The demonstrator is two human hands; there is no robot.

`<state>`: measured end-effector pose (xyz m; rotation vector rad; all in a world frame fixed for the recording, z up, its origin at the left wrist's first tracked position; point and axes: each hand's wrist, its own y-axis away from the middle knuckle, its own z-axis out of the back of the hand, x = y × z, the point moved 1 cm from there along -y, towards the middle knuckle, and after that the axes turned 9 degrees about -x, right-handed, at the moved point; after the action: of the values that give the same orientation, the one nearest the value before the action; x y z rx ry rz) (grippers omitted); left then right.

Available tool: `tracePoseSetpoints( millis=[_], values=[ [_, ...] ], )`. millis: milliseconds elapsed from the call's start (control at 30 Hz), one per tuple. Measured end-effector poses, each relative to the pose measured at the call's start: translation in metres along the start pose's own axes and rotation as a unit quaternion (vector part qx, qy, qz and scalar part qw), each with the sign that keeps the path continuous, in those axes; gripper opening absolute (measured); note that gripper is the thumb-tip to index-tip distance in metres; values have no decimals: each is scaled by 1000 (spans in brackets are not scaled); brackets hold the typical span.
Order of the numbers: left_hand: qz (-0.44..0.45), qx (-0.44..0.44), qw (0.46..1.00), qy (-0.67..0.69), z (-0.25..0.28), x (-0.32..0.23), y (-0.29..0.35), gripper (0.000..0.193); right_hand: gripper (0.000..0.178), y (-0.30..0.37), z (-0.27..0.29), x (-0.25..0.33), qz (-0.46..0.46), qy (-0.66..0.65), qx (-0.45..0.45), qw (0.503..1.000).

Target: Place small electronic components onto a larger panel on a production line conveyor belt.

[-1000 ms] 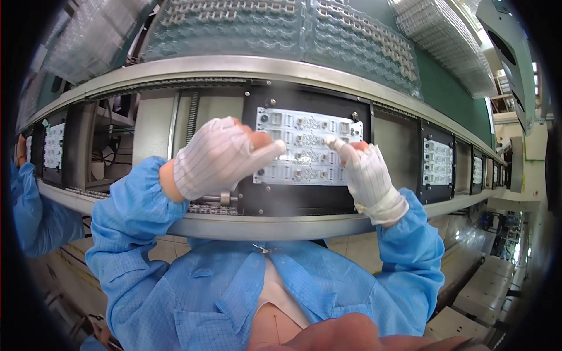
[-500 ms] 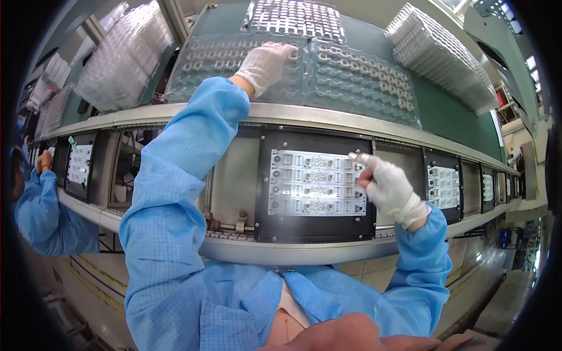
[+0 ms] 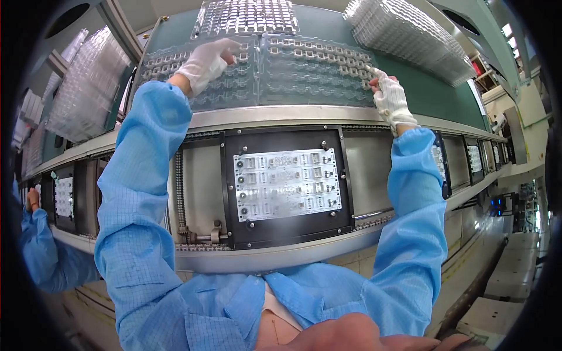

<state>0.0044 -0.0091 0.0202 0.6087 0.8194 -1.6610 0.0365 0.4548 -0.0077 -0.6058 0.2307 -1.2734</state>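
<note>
My left grip [image 3: 206,63] is hanging over the left tray [image 3: 237,95], fingers bending toward its pockets; I cannot tell whether they are pinching anything. My right grip [image 3: 390,99] is standing at the right edge of the right tray [image 3: 310,96], fingertips near the end of its rows; whether they are closing on a part is not showing.

The small squarish parts [image 3: 351,72] are sitting in rows in both trays. I am judging them light and stiff, probably slippery under glove cloth; opposite outer sides are offering the safest hold. The trays, being thin clear plastic, are likely flexing or sliding under pressure.

Edges: the metal rail [image 3: 287,115] is running just beside the trays on my side, with the board [image 3: 287,184] lying beyond it in its black frame [image 3: 281,140]. The stack [image 3: 410,44] is standing near my right grip on the green desk [image 3: 424,102]. Upward is appearing to be the freest direction.
</note>
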Motion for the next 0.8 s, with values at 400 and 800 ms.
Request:
tracePoseSetpoints(
  millis=[400,800],
  values=[
    [-189,-72,957,-207,-10,13,-6,37,56,-11,17,17,-10,-23,-5,1000],
    [-237,45,970,-11,3,-78,196,44,46,141,22,149,-280,-392,-104,870]
  ],
)
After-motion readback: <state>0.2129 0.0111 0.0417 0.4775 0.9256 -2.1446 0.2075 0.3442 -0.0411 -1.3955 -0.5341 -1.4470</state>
